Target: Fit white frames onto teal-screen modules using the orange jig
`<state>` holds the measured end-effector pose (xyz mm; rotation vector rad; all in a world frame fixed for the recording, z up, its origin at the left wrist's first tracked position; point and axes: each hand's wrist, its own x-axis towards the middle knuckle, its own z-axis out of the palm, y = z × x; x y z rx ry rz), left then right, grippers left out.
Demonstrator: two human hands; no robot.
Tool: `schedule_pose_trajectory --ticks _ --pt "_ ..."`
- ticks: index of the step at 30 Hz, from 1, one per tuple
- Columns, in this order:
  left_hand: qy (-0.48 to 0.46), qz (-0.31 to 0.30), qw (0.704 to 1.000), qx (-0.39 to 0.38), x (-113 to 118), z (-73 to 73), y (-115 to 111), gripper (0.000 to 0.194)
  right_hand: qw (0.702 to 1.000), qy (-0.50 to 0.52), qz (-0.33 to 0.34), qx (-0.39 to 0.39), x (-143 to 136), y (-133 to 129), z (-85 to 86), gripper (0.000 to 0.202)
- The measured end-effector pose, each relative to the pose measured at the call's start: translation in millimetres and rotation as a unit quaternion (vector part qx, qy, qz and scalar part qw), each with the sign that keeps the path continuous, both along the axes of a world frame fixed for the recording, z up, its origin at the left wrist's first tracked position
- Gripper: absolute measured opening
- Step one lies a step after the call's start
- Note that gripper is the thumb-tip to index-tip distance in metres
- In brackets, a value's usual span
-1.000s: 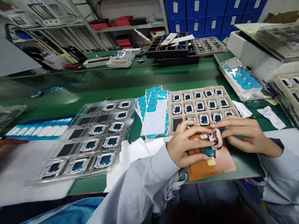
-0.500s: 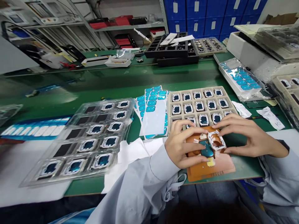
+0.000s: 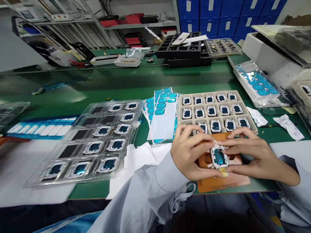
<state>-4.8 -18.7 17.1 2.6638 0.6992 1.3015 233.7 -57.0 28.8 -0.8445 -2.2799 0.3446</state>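
A white watch-case frame with a shiny blue-filmed piece inside its opening sits over the orange fixture plate. My left hand grips the frame from the left, thumb by its lower edge and fingers at the top. From the right, my right hand holds the same frame, fingertips along its upper right and thumb near the lower corner. A yellow tab shows below the frame. My fingers hide parts of its edges and of the plate.
Behind my hands, a beige tray holds several similar frames. A clear plastic tray with more stands left, beside white paper. Blue sticker sheets lie between the trays. White packets and a bagged sticker stack are at right.
The white frame has moved left from beside the blue piece to around it, with my right hand following. My left fingers have shifted onto the frame. The view has turned slightly.
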Motion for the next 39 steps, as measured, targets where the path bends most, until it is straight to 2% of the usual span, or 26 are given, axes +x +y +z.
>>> schedule_pose_trajectory --ticks 11,16,20,22,25,27,31,35,37,39 --pt "-0.014 -0.014 0.999 -0.028 -0.9 -1.7 0.8 0.055 1.0 -0.005 -0.001 -0.027 -0.6 -2.9 1.4 0.024" --pt "0.036 -0.036 0.992 -0.117 -1.6 -10.0 5.0 0.052 1.0 -0.005 0.002 -0.02 -3.2 -2.4 -1.9 0.014" --pt "-0.055 -0.066 0.988 -0.127 4.4 -17.5 6.5 0.052 1.0 0.012 0.014 -0.004 -4.1 0.3 -7.3 0.021" --pt "-0.088 -0.089 0.986 -0.107 8.7 -21.8 7.0 0.057 0.999 0.041 0.013 -0.003 -4.1 2.5 -12.9 0.031" --pt "-0.053 -0.101 0.989 -0.094 13.0 -28.1 8.0 0.074 0.994 0.1 0.007 -0.035 -4.3 6.4 -22.7 0.04" --pt "-0.025 -0.093 0.99 -0.103 13.5 -30.5 9.0 0.078 0.987 0.139 0.016 -0.073 -4.8 8.8 -27.5 0.042" --pt "-0.011 -0.065 0.992 -0.103 12.0 -28.5 10.4 0.071 0.976 0.158 0.037 -0.143 -6.7 11.1 -29.7 0.042" --pt "-0.011 -0.088 0.993 -0.082 11.6 -23.8 10.3 0.06 0.981 0.136 0.026 -0.132 -8.8 10.5 -29.3 0.039" --pt "-0.019 -0.087 0.992 -0.089 8.5 -23.0 13.5 0.058 0.983 0.141 0.005 -0.121 -7.2 11.7 -29.6 0.04" --pt "-0.016 -0.063 0.991 -0.121 0.8 -23.0 21.5 0.054 0.978 0.161 -0.046 -0.122 -1.2 15.5 -29.1 0.038"
